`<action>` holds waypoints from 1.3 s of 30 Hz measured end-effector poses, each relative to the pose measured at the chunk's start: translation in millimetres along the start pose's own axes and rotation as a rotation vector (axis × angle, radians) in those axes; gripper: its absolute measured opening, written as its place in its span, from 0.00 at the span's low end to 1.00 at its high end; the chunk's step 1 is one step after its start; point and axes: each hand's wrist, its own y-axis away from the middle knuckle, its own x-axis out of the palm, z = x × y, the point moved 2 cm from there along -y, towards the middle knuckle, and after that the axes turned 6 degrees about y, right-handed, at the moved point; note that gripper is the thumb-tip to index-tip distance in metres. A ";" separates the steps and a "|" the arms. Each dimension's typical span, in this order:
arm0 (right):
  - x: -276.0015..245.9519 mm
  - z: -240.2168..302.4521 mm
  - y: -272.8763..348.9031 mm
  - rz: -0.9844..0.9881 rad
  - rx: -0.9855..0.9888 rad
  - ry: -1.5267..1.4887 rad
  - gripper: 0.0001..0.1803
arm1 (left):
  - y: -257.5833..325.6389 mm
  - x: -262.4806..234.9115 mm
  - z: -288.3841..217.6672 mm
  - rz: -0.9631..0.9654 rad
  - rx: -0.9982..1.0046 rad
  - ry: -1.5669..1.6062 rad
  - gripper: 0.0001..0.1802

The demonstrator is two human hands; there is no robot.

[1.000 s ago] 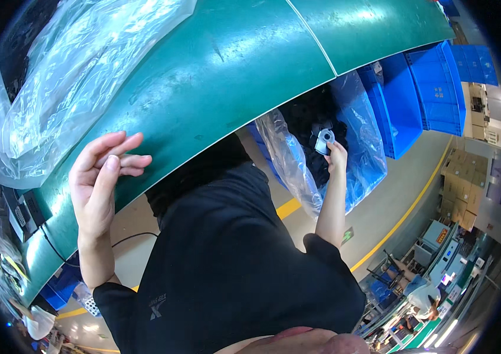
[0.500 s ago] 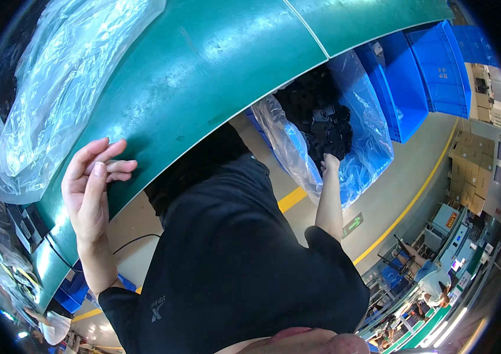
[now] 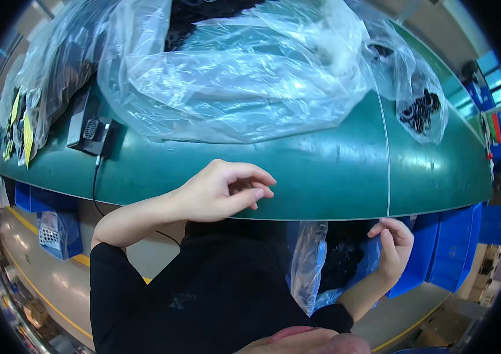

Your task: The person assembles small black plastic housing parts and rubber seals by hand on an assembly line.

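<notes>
Fingers [image 3: 250, 189] curl over green table [image 3: 333, 177] — clear bag [image 3: 244, 76] behind.

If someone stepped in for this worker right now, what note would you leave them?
Left hand: empty, fingers loosely curled, over the front edge of the green table.
Right hand: below the table edge, beside the plastic-lined blue bin of dark parts; whether it holds anything cannot be told.
On the table: a big clear plastic bag and a smaller bag of black parts.
Done or left: not shown.
</notes>
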 end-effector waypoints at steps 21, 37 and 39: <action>241.6 5.2 -513.3 -0.032 -0.430 1.022 0.16 | -9.8 -24.9 25.5 -0.162 0.379 -0.385 0.11; 273.9 -17.8 -560.7 -0.060 -0.319 1.350 0.15 | -11.2 -28.3 24.4 -0.125 0.289 -0.396 0.10; 271.0 -13.5 -549.6 0.021 -0.404 1.463 0.15 | -10.6 -27.0 24.6 -0.133 0.302 -0.406 0.10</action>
